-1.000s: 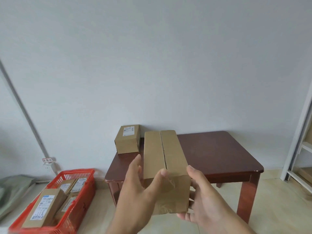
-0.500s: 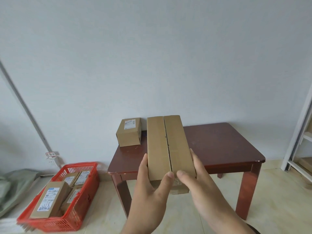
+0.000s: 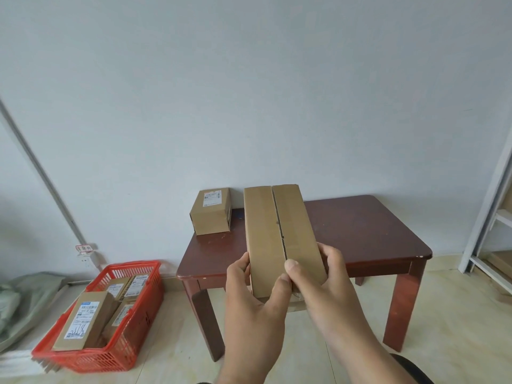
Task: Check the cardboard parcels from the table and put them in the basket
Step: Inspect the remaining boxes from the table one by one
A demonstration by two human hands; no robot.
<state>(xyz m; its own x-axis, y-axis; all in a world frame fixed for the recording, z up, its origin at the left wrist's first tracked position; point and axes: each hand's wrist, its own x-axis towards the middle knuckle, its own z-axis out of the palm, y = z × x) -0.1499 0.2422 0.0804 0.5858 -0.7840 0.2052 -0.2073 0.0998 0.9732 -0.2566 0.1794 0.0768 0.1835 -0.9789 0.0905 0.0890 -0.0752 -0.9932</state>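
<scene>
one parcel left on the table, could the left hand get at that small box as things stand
Probably not yet: the left hand and right hand both grip the long parcel; the table's small box sits unobstructed.

Both forearms reach forward from the bottom edge, the hands raised side by side. The left hand curls its fingers round the left side of a box, thumb on top at the seam. The right hand grips the right side, fingers curled over the edge.

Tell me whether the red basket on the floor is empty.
No: the red basket already holds several labelled cardboard parcels, while both hands grip a long one above the table.
</scene>
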